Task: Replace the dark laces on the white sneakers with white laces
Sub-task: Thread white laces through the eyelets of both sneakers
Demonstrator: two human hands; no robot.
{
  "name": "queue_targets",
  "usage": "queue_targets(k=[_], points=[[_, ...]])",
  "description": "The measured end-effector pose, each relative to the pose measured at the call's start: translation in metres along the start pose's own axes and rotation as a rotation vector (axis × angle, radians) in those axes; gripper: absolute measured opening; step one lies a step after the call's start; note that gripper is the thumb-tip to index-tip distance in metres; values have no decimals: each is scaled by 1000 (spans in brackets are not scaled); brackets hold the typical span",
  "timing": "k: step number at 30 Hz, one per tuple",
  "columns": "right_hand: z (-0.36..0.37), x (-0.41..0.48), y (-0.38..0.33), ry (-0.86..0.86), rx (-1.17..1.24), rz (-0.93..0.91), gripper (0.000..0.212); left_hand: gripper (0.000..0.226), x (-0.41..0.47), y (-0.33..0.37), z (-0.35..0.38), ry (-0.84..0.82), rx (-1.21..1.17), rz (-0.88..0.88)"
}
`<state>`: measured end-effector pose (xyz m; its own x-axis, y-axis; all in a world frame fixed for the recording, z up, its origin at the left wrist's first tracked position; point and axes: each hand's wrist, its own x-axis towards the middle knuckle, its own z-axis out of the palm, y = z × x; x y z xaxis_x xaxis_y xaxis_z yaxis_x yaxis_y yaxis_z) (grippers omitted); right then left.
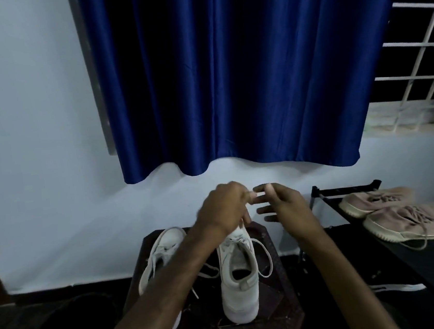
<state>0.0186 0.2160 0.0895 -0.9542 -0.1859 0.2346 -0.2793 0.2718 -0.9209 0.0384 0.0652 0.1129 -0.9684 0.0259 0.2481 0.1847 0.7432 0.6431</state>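
Nearest, the right sneaker (237, 273) stands on the dark table (286, 305), heel toward the person and its long axis running straight away to the toe; the left sneaker (158, 263) lies just beside it. A white lace (265, 257) loops loose off the right sneaker's near side. Beyond, both hands hang over the toe end: the left hand (222, 209) is curled, fingers pinched on what seems a lace end rising from the eyelets, while the right hand (282, 203) meets it fingertip to fingertip, lower fingers spread. Whether the right has hold of anything I cannot tell.
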Motion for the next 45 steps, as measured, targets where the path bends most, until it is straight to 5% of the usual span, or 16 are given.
queue_targets(k=[2,4,10,12,14,16,20,24,26,28,32,35,39,45], points=[[0,-8,7,-11,116,-70,26,23,1,1,17,-29,166,-18],[-2,-12,22,36,-25,-176,14,19,2,3,29,-56,243,-29],[4,-18,60,195,5,-165,4,30,-5,-11,38,-238,153,13],[6,-21,73,284,77,-89,6,48,-12,-21,23,-159,114,34],[7,-25,99,385,-50,-7,8,32,-19,-39,6,8,111,30],[15,-35,128,357,-311,60,12,13,-31,-62,-5,-28,330,22],[39,-57,149,202,-661,164,12,21,-60,-86,9,-382,816,42],[44,-58,148,89,-655,56,8,17,-74,-87,27,-430,1078,173],[39,-58,148,79,-578,31,5,33,-70,-100,37,-344,1079,251],[34,-59,147,114,-502,22,7,20,-67,-104,40,-373,1119,220],[28,-53,126,228,-350,-13,6,21,-65,-100,37,-351,976,134],[32,-40,95,49,-123,6,8,9,-50,-98,21,-123,581,-63],[40,-15,84,-201,-473,-37,21,8,-29,-85,19,112,144,-163],[47,-18,91,2,-468,-55,18,8,-14,-67,57,112,64,-221]])
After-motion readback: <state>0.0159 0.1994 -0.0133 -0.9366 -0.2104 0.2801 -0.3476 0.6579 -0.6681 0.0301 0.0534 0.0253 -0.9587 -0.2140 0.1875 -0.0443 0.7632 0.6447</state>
